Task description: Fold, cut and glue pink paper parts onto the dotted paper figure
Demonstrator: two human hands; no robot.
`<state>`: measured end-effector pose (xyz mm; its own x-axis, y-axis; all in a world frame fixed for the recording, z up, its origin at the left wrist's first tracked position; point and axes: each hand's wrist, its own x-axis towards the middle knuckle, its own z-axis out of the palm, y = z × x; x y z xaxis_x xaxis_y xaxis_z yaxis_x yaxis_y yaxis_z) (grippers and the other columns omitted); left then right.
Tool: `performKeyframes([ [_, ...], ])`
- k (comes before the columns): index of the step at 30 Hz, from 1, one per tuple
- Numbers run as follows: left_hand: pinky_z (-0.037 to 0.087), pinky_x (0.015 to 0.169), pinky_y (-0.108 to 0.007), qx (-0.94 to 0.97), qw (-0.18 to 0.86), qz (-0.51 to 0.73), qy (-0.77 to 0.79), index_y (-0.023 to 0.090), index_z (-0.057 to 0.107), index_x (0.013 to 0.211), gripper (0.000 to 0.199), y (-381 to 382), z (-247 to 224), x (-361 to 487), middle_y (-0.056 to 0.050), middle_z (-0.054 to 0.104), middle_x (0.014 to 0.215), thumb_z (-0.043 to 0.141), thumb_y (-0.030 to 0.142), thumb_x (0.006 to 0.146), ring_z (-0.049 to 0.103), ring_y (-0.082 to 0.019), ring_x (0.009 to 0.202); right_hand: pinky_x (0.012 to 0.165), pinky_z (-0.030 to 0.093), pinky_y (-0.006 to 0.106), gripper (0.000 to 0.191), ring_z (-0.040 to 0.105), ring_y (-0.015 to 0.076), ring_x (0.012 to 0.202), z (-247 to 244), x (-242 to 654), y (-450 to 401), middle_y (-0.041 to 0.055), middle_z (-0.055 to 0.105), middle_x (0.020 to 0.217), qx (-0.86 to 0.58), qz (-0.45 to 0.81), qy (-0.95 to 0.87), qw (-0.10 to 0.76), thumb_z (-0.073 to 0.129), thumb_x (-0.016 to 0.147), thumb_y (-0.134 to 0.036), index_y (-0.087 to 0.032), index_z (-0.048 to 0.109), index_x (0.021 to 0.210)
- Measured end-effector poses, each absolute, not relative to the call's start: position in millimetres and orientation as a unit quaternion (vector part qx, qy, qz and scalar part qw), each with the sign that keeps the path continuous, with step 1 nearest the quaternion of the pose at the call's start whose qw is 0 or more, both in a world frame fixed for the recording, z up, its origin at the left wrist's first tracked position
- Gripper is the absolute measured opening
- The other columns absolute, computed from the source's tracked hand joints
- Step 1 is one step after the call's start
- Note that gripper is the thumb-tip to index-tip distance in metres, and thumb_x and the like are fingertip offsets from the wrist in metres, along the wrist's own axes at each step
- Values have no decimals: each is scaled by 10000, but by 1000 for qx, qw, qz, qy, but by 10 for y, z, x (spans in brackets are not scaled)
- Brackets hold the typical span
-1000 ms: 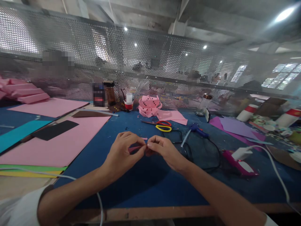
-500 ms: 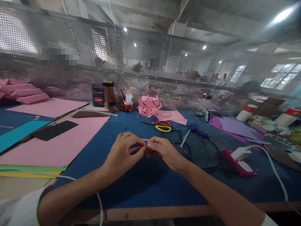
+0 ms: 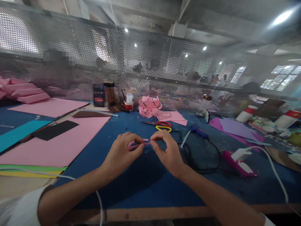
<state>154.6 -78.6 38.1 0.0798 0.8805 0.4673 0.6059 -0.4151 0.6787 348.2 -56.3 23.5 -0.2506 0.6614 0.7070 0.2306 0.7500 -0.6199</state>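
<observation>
A narrow strip of pink paper (image 3: 134,146) is held just above the blue tabletop (image 3: 138,188). My left hand (image 3: 123,150) is closed on it, thumb against the fingers, and partly covers it. At the strip's right end, the thumb and fingertips of my right hand (image 3: 166,149) pinch together. Beyond the hands lie scissors (image 3: 163,126) with one red and one yellow handle. To their right rests a blue glue gun (image 3: 198,131) with a pale glue stick in it. Behind the scissors stands a pink folded-paper piece with dark dots (image 3: 149,106).
Large pink sheets (image 3: 82,138) lie at left with a black piece (image 3: 56,130) and a turquoise strip (image 3: 21,133). A magenta power strip (image 3: 240,164) with a white plug sits at right, near purple sheets (image 3: 236,128). A perforated metal screen (image 3: 162,56) closes the back.
My right hand has shifted slightly right and changed its grip, its curled fingers now opening into a fingertip pinch. My left hand keeps hold of the strip, nearly in place.
</observation>
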Motion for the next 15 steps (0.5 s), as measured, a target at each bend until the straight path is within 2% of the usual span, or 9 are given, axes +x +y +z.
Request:
performKeyframes([
  [3,437,765,-344,709,171,450,516,244,733,774,160,-789,387,1548,-10,735,834,656,372,832,646,-221,832,940,504,373,95,623,197,1022,227,3501,-593,49,660,1041,-255,91,-813,515,620,982,-167,-233,644,1045],
  [6,447,762,-345,704,178,460,511,245,743,790,163,-793,390,1555,-17,735,850,659,379,830,655,-227,843,937,496,390,106,624,209,1024,211,3505,-602,60,670,1064,-262,37,-832,487,622,996,-186,-236,649,1086],
  [15,449,812,-358,706,172,463,507,260,766,815,153,-792,368,1551,-12,745,867,676,379,845,661,-223,861,944,473,386,83,633,214,1028,207,3510,-576,51,689,1063,-291,-2,-834,469,637,999,-220,-235,650,1080],
])
